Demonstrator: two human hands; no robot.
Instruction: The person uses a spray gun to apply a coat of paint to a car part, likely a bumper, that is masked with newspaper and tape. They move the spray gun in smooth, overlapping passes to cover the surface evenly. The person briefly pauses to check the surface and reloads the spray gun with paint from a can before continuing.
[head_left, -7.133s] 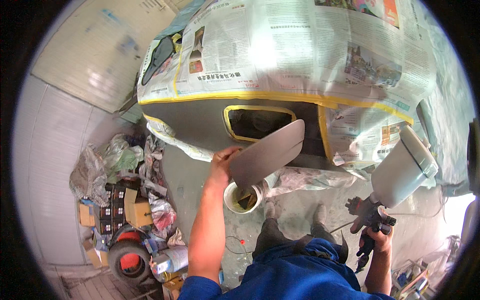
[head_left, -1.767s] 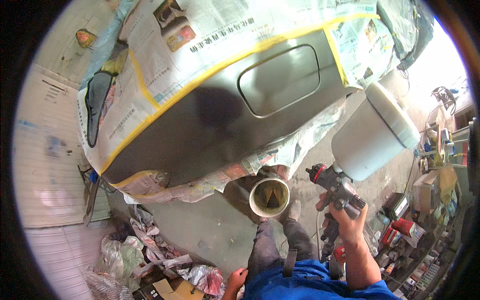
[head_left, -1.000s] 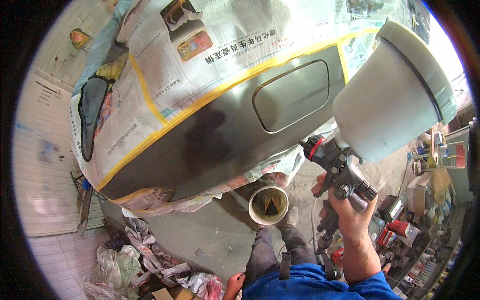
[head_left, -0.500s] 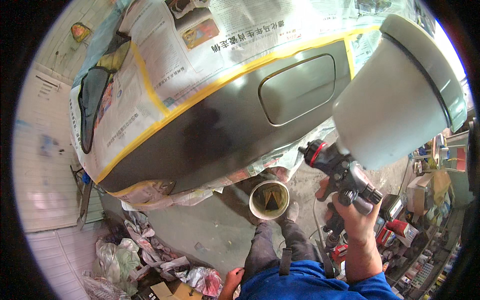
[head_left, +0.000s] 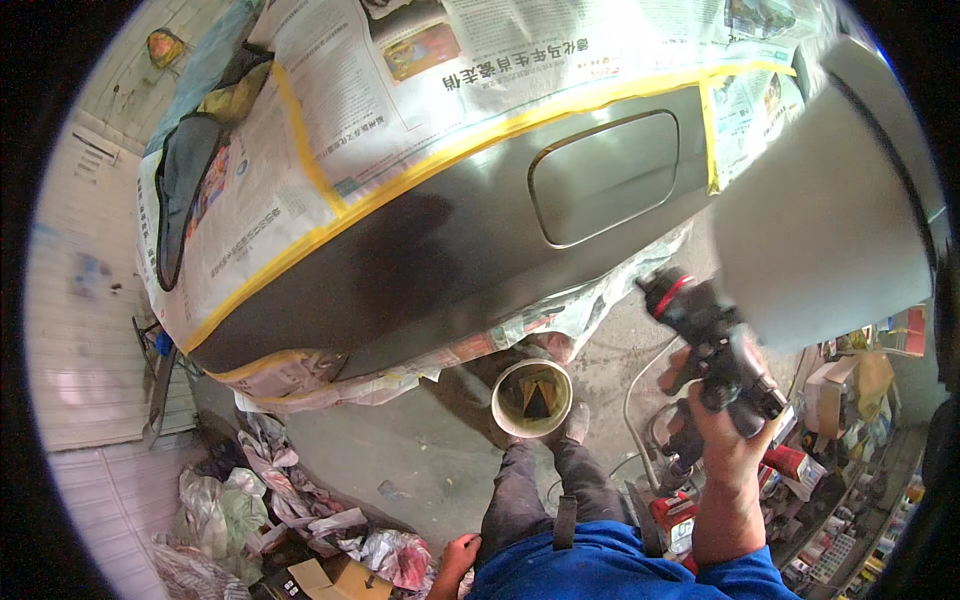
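Note:
My right hand (head_left: 728, 430) is wrapped round the grip of a black spray gun (head_left: 728, 355) with a red ring near its nozzle. A large whitish cup (head_left: 830, 220) sits tilted on top of the gun. The nozzle points left, toward a dark grey car body panel (head_left: 420, 255), and stays apart from it. The panel's fuel flap (head_left: 605, 180) lies nearest the gun. Down by my hip, my left hand (head_left: 461, 552) has its fingers curled; whatever it may hold is hidden.
Yellow masking tape (head_left: 405, 190) and newspaper (head_left: 400, 120) border the panel. A bucket (head_left: 501, 400) stands at my feet. A hose (head_left: 630, 405) trails under the gun. Crumpled plastic sheeting (head_left: 215, 510) lies at lower left; boxes (head_left: 795, 470) and cans crowd the right.
My right hand has moved the spray gun to the right, away from the fuel flap. The view has shifted slightly. My left hand stays beside my hip.

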